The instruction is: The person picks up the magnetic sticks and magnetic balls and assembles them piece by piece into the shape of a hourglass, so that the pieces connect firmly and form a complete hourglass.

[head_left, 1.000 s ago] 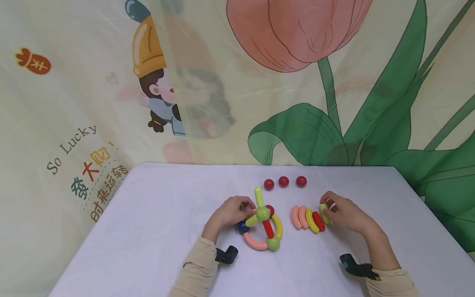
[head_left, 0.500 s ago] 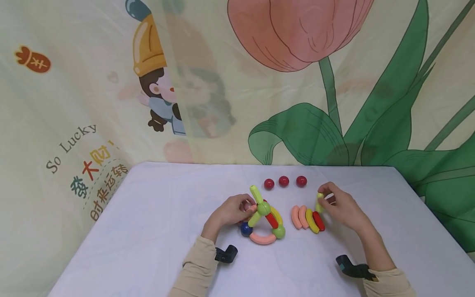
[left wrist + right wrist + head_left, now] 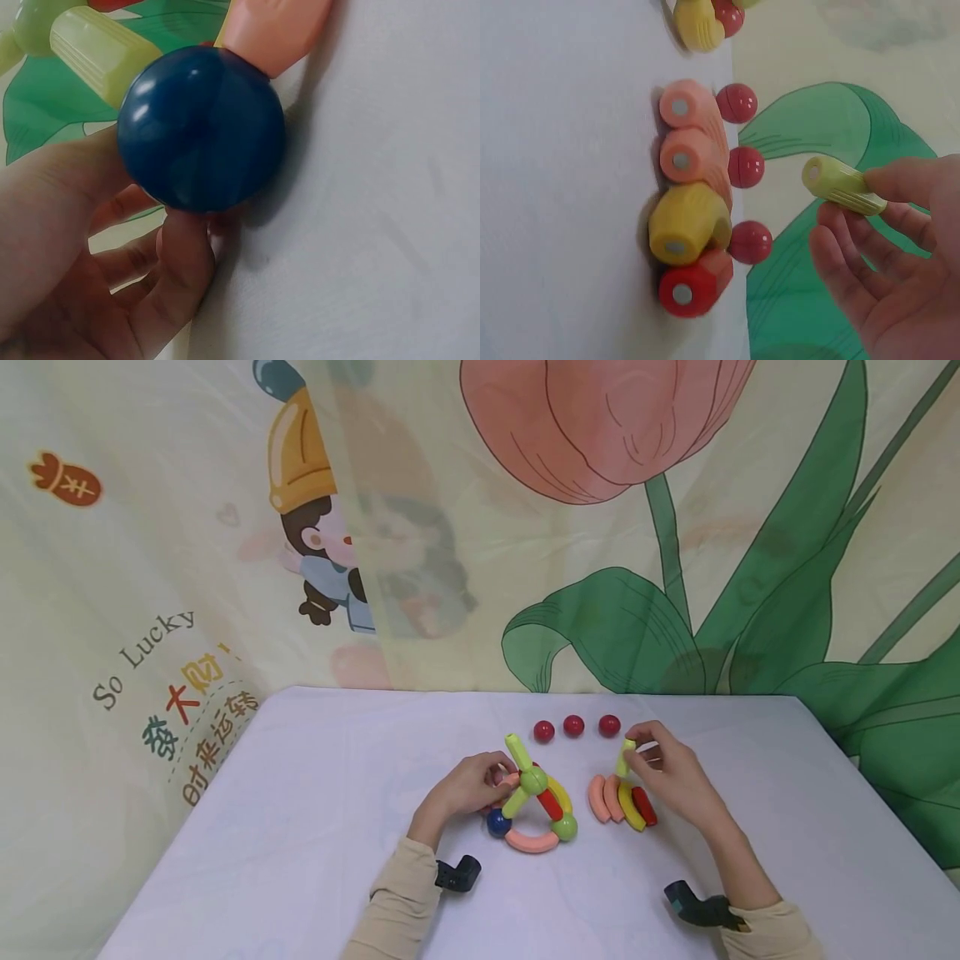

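My left hand (image 3: pixel 474 785) grips the left side of a frame built from magnetic sticks and balls, next to its blue ball (image 3: pixel 201 129). A light green ball (image 3: pixel 533 781) tops the frame, with a light green stick (image 3: pixel 517 752) pointing up from it. Below, a curved pink stick (image 3: pixel 532 842) joins the blue ball to another green ball (image 3: pixel 565 827). The left fingertips are partly hidden behind the frame. Between thumb and fingers, my right hand (image 3: pixel 672 772) pinches a short light green magnetic stick (image 3: pixel 844 186), held above the row of loose sticks.
Loose sticks lie side by side right of the frame: two curved pink ones (image 3: pixel 597 799), a curved yellow one (image 3: pixel 630 806) and a red one (image 3: pixel 644 807). Three red balls (image 3: pixel 573 726) stand near the back edge of the white table (image 3: pixel 337 760). A printed curtain hangs behind.
My right hand has lifted the light green stick from the row's right end and carried it left and up. The frame tilted and shifted slightly in my left hand, then stayed put.
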The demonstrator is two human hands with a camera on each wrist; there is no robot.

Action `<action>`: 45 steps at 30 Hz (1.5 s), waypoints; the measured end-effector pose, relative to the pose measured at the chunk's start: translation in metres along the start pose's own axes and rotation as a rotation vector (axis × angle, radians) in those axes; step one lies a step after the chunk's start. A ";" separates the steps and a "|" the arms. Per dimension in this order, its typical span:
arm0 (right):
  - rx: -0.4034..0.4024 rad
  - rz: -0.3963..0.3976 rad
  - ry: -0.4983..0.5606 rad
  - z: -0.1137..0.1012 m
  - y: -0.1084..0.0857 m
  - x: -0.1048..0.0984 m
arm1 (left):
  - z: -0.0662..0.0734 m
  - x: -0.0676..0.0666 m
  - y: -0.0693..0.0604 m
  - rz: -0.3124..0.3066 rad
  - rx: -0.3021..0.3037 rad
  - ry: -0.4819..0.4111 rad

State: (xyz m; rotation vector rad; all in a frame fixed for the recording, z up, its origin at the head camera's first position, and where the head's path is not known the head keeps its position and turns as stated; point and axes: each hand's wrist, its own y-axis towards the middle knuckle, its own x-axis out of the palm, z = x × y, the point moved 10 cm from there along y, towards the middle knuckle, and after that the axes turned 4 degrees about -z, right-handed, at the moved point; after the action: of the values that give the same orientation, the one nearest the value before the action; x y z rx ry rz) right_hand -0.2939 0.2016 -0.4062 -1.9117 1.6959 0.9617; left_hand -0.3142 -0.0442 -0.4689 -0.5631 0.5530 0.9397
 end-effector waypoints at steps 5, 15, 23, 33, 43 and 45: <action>0.003 0.020 0.035 -0.006 0.001 0.005 | -0.001 0.000 0.001 0.002 -0.010 -0.008; -0.026 0.039 0.089 -0.015 0.002 0.014 | -0.003 0.002 0.003 0.003 -0.011 -0.001; -0.026 0.053 0.129 -0.022 0.004 0.016 | -0.002 0.002 0.004 0.005 0.008 -0.007; -0.032 0.064 0.189 -0.032 0.006 0.021 | -0.003 0.002 0.005 0.006 -0.003 -0.011; -0.040 0.091 0.294 -0.043 0.006 0.026 | -0.002 0.001 0.003 0.004 0.012 -0.037; -0.039 0.071 0.325 -0.046 0.007 0.029 | -0.002 0.001 0.003 0.003 0.012 -0.042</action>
State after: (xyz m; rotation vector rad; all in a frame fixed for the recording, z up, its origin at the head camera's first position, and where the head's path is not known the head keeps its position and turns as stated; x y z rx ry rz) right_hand -0.2896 0.1488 -0.3949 -2.1394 1.9474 0.7434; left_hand -0.3166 -0.0436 -0.4720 -0.5313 0.5217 0.9483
